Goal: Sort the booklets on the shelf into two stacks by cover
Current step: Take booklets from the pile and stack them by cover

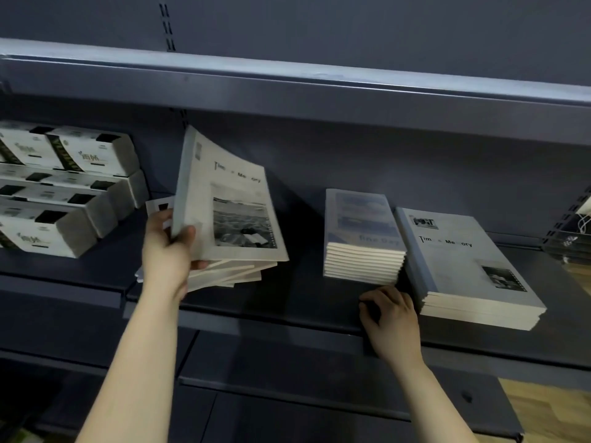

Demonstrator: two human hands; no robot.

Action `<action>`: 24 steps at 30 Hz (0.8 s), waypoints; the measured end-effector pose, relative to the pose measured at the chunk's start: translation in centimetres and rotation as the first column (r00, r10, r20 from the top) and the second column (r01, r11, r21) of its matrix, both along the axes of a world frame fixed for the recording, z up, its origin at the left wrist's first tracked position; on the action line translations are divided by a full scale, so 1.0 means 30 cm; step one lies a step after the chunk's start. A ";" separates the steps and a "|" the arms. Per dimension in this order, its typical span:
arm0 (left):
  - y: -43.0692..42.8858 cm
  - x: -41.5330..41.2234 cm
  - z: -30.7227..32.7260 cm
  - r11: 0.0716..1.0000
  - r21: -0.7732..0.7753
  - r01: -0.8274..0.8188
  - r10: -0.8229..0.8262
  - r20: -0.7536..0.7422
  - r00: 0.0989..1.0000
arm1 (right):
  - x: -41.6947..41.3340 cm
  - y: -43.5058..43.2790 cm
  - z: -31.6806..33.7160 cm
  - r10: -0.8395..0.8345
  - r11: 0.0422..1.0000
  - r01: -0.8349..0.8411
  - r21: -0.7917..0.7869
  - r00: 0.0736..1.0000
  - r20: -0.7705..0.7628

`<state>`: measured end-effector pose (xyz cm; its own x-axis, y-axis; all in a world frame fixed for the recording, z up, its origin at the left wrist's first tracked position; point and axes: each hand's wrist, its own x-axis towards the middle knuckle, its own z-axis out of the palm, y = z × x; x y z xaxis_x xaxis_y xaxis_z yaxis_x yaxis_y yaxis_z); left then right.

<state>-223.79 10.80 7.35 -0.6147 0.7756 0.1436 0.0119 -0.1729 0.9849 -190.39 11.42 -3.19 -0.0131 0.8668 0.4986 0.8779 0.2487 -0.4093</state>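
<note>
While the left hand (166, 247) is pinching the seemingly light, floppy Time & Memory booklet (224, 199) by its stiffer spine at centre-left, the right hand (391, 314) is resting loosely curled and empty on the shelf (303, 302).

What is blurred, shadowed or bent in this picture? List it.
Head view: the light is dim and bluish; the upper shelf edge bows from the wide lens; the lifted booklet in the left hand casts a dark shadow to its right; the cover print on the middle stack is soft and washed out.

Dark metal shelving (319, 91), wooden floor (553, 410).
</note>
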 end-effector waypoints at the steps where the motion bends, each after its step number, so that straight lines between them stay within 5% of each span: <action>1: -0.009 0.037 -0.006 0.999 0.031 0.029 -0.030 0.049 0.998 | 0.001 -0.001 -0.001 0.005 1.000 -0.005 -0.010 1.000 0.005; 6: -0.042 0.256 -0.037 0.971 0.139 0.193 -0.224 0.268 0.937 | 0.018 -0.012 0.029 0.080 0.991 -0.084 -0.100 0.996 -0.036; 8: -0.048 0.341 -0.045 0.955 0.152 0.253 -0.286 0.259 0.923 | 0.027 -0.029 0.081 0.076 0.959 -0.159 -0.236 0.943 -0.325; 9: -0.051 0.383 -0.047 0.946 0.158 0.284 -0.316 0.250 0.915 | 0.032 -0.041 0.111 0.019 0.931 -0.214 -0.295 0.836 -0.548; 11: -0.057 0.466 -0.051 0.923 0.166 0.348 -0.378 0.216 0.900 | 0.051 -0.063 0.168 -0.110 0.901 -0.321 -0.292 0.481 -0.870; 13: -0.061 0.549 -0.054 0.899 0.164 0.406 -0.432 0.181 0.883 | 0.089 -0.085 0.218 -0.148 0.882 -0.407 -0.235 0.235 -0.961; 16: -0.064 0.657 -0.058 0.872 0.150 0.466 -0.487 0.179 0.855 | 0.158 -0.111 0.281 -0.123 0.871 -0.470 -0.143 0.073 -0.990; 21: -0.053 0.777 -0.063 0.838 0.090 0.539 -0.545 0.090 0.833 | 0.324 -0.123 0.310 -0.057 0.932 -0.355 -0.073 0.055 -0.997; 24: -0.048 0.837 -0.068 0.813 0.064 0.578 -0.582 0.068 0.810 | 0.408 -0.142 0.327 -0.095 0.946 -0.282 -0.159 0.229 -0.969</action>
